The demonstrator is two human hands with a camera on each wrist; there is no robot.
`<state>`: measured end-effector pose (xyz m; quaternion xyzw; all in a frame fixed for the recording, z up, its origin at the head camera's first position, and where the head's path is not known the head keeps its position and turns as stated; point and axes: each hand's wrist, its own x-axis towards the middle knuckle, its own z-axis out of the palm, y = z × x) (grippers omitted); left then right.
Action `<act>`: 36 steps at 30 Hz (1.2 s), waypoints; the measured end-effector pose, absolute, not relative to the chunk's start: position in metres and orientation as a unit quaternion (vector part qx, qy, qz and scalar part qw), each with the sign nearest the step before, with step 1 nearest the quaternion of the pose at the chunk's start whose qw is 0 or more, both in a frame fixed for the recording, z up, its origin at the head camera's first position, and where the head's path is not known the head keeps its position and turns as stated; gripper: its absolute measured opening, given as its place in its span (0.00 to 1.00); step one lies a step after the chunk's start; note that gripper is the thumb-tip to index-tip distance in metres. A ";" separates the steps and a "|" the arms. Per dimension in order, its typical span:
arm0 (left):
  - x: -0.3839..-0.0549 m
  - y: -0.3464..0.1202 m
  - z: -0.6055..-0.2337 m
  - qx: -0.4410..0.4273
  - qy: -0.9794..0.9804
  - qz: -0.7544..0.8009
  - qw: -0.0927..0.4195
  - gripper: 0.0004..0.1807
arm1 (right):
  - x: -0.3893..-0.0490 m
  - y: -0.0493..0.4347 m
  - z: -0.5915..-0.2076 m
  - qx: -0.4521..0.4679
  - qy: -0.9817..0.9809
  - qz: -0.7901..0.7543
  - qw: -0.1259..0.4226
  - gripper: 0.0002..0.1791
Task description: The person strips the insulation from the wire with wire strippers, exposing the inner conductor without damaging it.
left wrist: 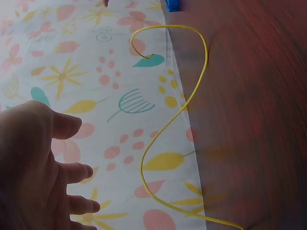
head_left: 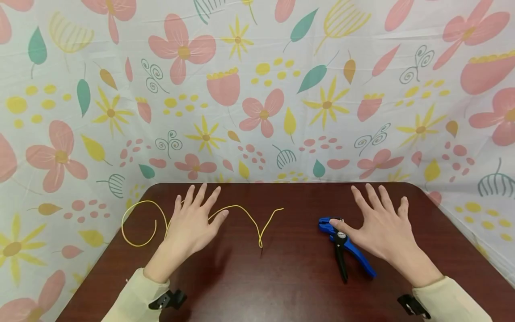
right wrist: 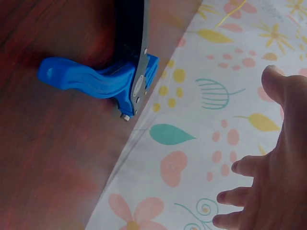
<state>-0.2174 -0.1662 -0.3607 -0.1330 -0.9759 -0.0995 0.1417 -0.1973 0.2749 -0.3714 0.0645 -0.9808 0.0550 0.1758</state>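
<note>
My left hand point(head_left: 192, 223) is spread flat, palm down, over the left part of the table, holding nothing. It overlaps the middle of a thin yellow wire point(head_left: 249, 214) in the head view. This wire point(left wrist: 205, 52) curls in a loop at the left and bends to a small twist toward the table's middle. On the right, my right hand point(head_left: 382, 223) also spreads its fingers with nothing in them. Beside it lies a blue and black wire stripper point(head_left: 342, 241), its handles apart and pointing toward me; my thumb overlaps its head. The right wrist view shows the wire stripper's blue handle point(right wrist: 91, 79).
A dark reddish-brown table point(head_left: 277, 281) with rounded far corners lies under both hands. Behind it and along its sides hangs a white cloth point(head_left: 265, 147) printed with flowers and leaves. Each sleeve has a black wrist mount point(head_left: 168, 299) at its cuff.
</note>
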 end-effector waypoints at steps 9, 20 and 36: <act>-0.204 -0.159 -0.360 -0.150 -0.972 -0.098 0.151 0.40 | -0.190 0.277 -0.374 0.066 -0.983 0.054 0.162 0.63; -0.189 -0.146 -0.364 -0.179 -0.958 -0.108 0.195 0.46 | -0.175 0.283 -0.384 0.070 -0.983 0.065 0.157 0.65; -0.175 -0.114 -0.379 -0.239 -0.945 -0.117 0.192 0.46 | -0.161 0.289 -0.407 0.075 -0.985 0.114 0.103 0.66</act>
